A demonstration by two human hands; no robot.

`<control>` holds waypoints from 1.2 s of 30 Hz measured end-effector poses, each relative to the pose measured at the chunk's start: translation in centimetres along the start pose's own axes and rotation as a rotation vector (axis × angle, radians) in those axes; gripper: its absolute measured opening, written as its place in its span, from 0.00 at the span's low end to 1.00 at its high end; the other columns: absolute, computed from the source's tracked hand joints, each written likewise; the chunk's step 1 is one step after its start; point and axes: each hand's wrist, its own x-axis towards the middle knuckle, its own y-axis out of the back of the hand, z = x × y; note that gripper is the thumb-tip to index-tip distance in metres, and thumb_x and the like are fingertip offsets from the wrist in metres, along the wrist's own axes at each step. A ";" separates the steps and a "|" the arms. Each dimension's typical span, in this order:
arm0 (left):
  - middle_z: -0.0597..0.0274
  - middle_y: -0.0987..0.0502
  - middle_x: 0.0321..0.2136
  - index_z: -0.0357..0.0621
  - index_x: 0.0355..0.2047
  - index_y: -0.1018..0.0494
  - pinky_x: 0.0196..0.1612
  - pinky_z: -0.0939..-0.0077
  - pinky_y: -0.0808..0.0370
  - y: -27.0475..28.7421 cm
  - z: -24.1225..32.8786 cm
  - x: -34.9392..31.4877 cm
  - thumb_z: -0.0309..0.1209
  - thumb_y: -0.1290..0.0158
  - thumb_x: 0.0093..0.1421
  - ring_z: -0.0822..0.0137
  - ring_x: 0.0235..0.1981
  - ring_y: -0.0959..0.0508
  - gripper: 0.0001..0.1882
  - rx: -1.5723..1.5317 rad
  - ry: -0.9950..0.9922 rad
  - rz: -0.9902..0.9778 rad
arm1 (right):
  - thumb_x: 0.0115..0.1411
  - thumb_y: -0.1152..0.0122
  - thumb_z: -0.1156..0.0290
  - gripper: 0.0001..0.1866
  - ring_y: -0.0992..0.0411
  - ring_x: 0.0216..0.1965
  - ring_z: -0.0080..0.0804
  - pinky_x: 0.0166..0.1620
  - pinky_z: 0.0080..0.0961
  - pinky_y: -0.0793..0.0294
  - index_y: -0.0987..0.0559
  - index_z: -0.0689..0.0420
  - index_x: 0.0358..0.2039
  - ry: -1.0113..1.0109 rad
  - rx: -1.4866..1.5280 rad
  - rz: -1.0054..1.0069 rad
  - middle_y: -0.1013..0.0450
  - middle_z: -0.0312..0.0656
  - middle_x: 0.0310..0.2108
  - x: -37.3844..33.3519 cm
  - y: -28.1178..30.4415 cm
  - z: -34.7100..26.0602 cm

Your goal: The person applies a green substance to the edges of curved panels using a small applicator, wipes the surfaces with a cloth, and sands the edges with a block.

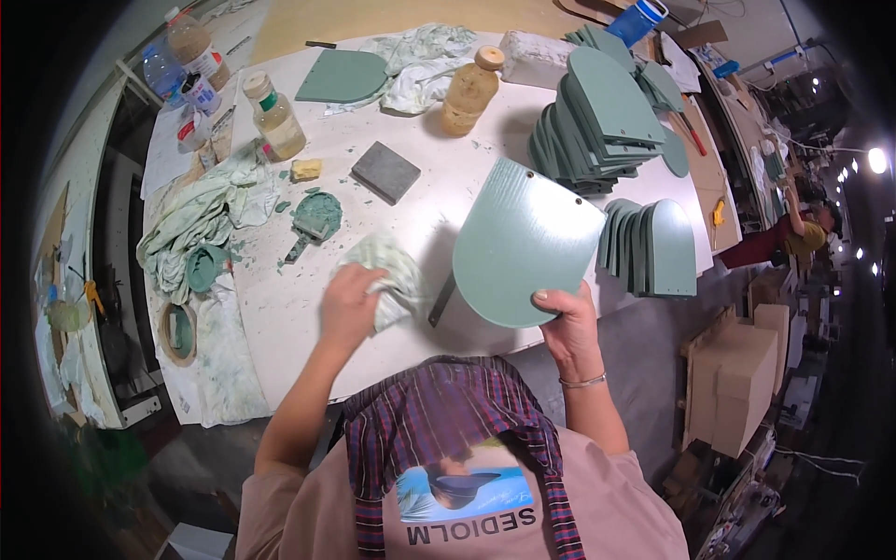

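My right hand [571, 322] grips a green rounded panel [523, 247] by its lower edge, thumb on the face. The panel is tilted up above the white table, with small dark holes along its straight edge. In my left hand [355, 301] is a pale, green-stained rag [394, 275], bunched and blurred at its edge; it is apart from the panel. A dark flat strip [442, 299] lies between the rag and the panel. Beyond the rag are a putty knife [306, 241] on a lump of green putty [319, 210] and a grey sanding block [385, 172].
Stacked green panels [607, 103] stand at the back right, and several smaller ones [672, 247] lean together at the table's right edge. Bottles of liquid [471, 91] and crumpled rags [219, 196] sit farther back and left. Cardboard boxes [737, 373] stand right, where another person [803, 233] is visible.
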 end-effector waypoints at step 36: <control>0.50 0.23 0.32 0.37 0.37 0.25 0.36 0.67 0.28 3.7 12.5 9.8 0.30 0.43 0.56 0.49 0.33 0.22 0.11 -0.036 -0.133 0.299 | 0.42 0.38 0.84 0.16 0.24 0.33 0.28 0.42 0.24 0.25 0.21 0.69 0.36 -0.121 -0.215 -0.093 0.22 0.43 0.32 -2.7 -3.3 2.0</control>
